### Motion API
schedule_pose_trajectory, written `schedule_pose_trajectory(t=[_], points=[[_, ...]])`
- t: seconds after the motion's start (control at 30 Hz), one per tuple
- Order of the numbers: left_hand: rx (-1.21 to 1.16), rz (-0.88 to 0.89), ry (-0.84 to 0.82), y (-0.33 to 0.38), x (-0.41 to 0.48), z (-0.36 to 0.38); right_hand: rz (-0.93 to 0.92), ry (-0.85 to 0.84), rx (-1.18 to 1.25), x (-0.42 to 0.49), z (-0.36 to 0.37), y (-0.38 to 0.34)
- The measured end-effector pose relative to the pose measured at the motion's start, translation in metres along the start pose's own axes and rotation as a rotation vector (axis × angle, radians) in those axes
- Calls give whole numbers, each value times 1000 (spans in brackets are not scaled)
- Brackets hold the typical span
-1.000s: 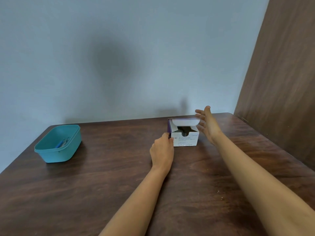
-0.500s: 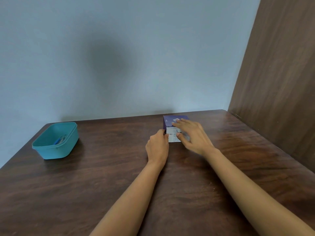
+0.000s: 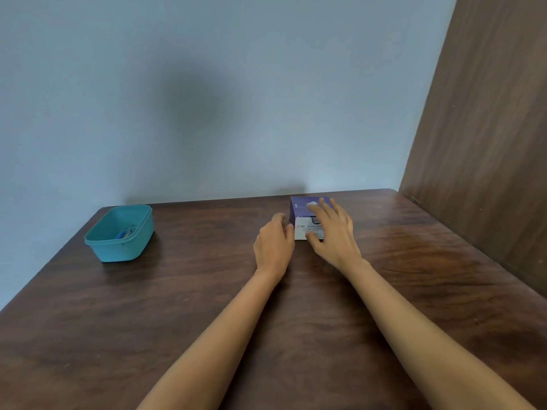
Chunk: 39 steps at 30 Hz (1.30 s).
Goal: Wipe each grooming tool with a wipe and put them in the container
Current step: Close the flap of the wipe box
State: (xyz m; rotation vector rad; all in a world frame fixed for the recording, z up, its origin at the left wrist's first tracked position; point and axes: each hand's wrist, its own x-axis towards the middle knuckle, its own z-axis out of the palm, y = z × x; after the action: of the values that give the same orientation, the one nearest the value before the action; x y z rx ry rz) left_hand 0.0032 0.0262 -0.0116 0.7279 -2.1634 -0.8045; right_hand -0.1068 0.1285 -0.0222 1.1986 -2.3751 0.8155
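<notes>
Resting on a dark wooden table [image 3: 177,306], both hands meet at a purple and white box of alcohol wipes [image 3: 302,220] near the far edge. The left hand [image 3: 273,247] curls its fingers against the box's left side. The right hand [image 3: 333,235] lies spread over its closed top, thumb on the front face. Well apart to the left, a teal container [image 3: 120,232] holds small grooming tools [image 3: 125,232], too blurred to identify.

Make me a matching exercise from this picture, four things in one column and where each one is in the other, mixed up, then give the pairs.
Things:
1. teal container
2. swab box
3. left hand
4. right hand

Places:
A. laid over the box's top and front
B. against the box's left side
C. far left of the table, apart from both hands
D. near the table's back edge, between the hands

Pairs: 1-C, 2-D, 3-B, 4-A
</notes>
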Motion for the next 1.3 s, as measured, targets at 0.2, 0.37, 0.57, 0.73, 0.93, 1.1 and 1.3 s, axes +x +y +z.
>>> schedule_pose_trajectory(t=[0.2, 0.37, 0.57, 0.73, 0.93, 1.1, 1.3], points=[[276, 36, 244, -31, 20, -66, 212, 3, 22, -6, 4, -15], [519, -225, 330, -85, 31, -134, 280, -34, -5, -9, 10, -27], [404, -473, 405, -155, 31, -190, 365, -84, -4, -7, 16, -40], [216, -430, 338, -177, 31, -201, 391, -78, 31, -6, 24, -43], [127, -369, 406, -168, 32, -180, 389, -58, 55, -2, 27, -45], [111, -351, 411, -143, 31, -146, 388, -67, 73, 3, 31, -53], [100, -352, 402, -109, 26, -108, 383, -84, 85, 5, 34, -66]])
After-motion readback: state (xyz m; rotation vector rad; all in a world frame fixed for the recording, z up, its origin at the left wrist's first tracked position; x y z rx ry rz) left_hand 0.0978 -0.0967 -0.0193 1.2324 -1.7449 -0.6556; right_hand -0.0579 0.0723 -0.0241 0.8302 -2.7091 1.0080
